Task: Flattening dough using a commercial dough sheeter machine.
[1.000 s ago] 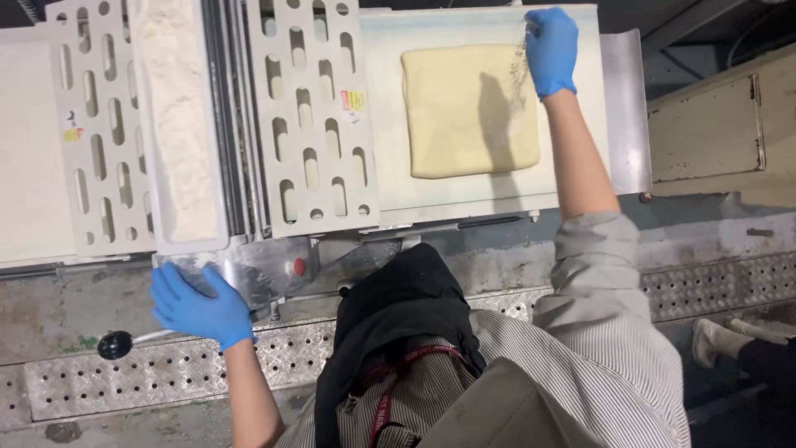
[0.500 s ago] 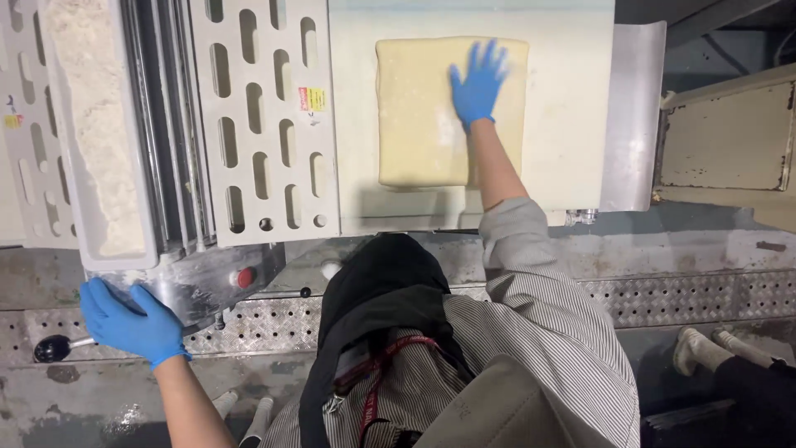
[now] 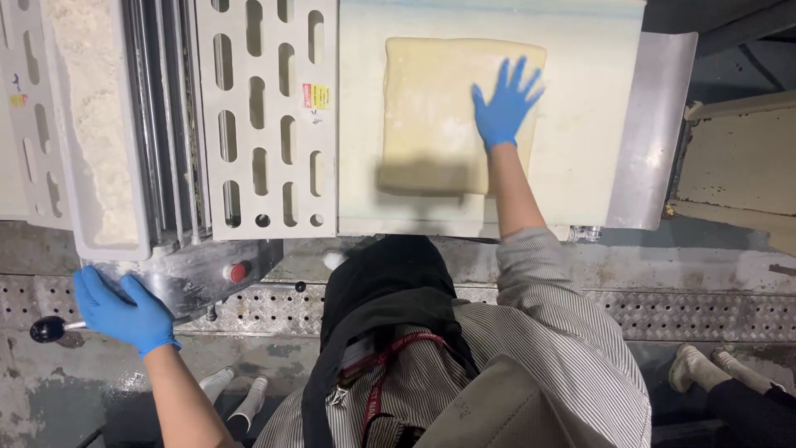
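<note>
Left hand, blue glove, sits nearest, fingers curled around the black-knobbed lever at the machine's front edge, beside the red button. Slotted guard and rollers lie past it, flour tray to their left. Farther out, right hand rests flat on the dough sheet, fingers spread wide, holding nothing. Dough lies square on the white belt, right of the guard, not yet under it. To do this well, I'd judge: keep the palm light and flat so the sheet stays straight and unstretched, feed its edge parallel to the rollers, keep fingers clear of the guard, work the lever gently. Versus half a second ago: right hand has slid toward the dough's right edge, left hand is in the same grip, view shifted slightly.
</note>
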